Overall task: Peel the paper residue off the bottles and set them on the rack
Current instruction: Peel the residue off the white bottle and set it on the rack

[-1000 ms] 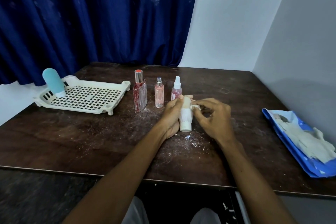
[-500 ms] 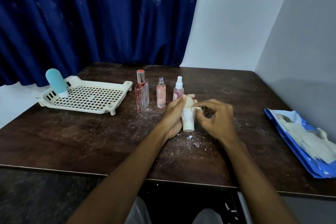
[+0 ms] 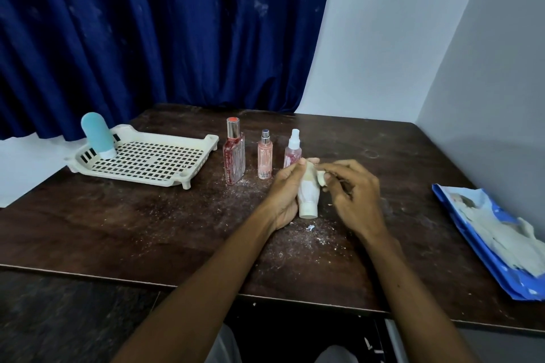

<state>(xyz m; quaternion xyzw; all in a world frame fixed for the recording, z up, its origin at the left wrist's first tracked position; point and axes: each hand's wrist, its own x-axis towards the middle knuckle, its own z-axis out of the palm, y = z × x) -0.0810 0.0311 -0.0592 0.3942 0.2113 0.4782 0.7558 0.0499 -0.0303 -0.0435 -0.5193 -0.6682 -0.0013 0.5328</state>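
Left hand (image 3: 283, 194) gripping white bottle (image 3: 308, 199) near table (image 3: 118, 230) middle, far end hidden by fingers, right hand (image 3: 352, 200) pinching paper scrap (image 3: 321, 179) beside it, rack (image 3: 141, 162) well apart left, bag (image 3: 486, 233) cut off right

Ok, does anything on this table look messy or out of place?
Yes: white paper flecks litter the dark table around the white bottle in the left hand, and torn paper lies piled on the blue packet.
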